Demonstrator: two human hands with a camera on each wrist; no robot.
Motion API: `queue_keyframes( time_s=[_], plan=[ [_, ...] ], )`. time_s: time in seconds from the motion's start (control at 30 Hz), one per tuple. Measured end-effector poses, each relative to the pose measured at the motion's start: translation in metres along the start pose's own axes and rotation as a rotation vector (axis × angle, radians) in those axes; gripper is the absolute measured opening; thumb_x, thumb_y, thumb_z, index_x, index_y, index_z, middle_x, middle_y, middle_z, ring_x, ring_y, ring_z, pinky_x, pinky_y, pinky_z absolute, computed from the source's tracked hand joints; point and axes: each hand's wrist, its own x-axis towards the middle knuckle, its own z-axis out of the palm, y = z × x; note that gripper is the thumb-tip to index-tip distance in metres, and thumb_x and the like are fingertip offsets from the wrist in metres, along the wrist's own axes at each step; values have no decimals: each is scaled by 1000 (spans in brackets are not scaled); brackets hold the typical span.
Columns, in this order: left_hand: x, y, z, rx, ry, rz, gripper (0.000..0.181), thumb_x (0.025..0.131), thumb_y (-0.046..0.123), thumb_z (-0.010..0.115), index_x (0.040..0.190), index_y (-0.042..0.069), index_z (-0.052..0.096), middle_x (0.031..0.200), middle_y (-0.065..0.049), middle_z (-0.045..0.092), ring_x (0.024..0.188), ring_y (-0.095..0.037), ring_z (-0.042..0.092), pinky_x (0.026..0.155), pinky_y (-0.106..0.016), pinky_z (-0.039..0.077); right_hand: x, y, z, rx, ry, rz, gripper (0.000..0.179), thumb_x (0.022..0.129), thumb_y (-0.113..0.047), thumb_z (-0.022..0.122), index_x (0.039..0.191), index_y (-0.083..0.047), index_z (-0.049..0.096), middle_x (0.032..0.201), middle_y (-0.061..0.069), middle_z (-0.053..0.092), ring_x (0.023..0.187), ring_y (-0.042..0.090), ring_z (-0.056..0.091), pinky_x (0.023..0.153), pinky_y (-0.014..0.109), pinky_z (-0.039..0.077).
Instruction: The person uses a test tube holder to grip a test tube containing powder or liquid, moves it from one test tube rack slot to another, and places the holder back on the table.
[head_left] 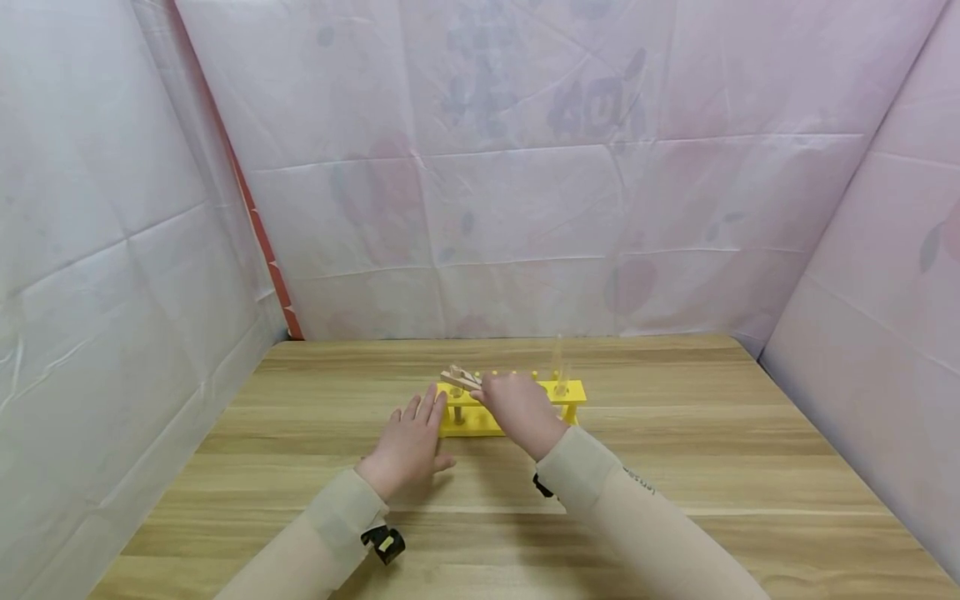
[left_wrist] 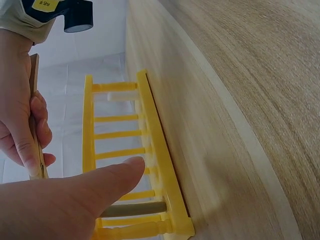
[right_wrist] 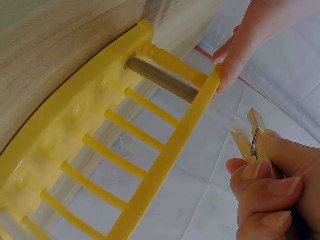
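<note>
Left hand (head_left: 407, 446), fingers straight and loose, touches the left end of a yellow rack (right_wrist: 162, 160). Right hand (head_left: 522, 410) pinches a wooden clip (right_wrist: 256, 142) at the grey-filled tube's (right_wrist: 162, 80) mouth there. Rack stands short of the desk's (head_left: 712, 467) far edge, midway across.

Yellow rack (right_wrist: 170, 152), wood-grained table (head_left: 712, 467)

a wood-grained tabletop (head_left: 300, 417); behind it a creased back sheet (head_left: 517, 200) with faint prints — flanked by a left sheet (head_left: 90, 250) and a right sheet (head_left: 885, 292) — and a red strip (head_left: 260, 242) down the back left corner.
</note>
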Motion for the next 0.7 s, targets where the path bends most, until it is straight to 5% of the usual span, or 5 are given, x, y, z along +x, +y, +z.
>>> queue_keyframes(
  time_s=[0.7],
  plan=[
    [1,-1,-1,-1,20,8,93,84,56,57,148,1,18,153,-19,14,132,-39,30,101,-54,33,0,0,7,57,-97,63,30,93,-32,56,90,-4,62,56,1,50,41,10,44,38,23,43]
  ],
)
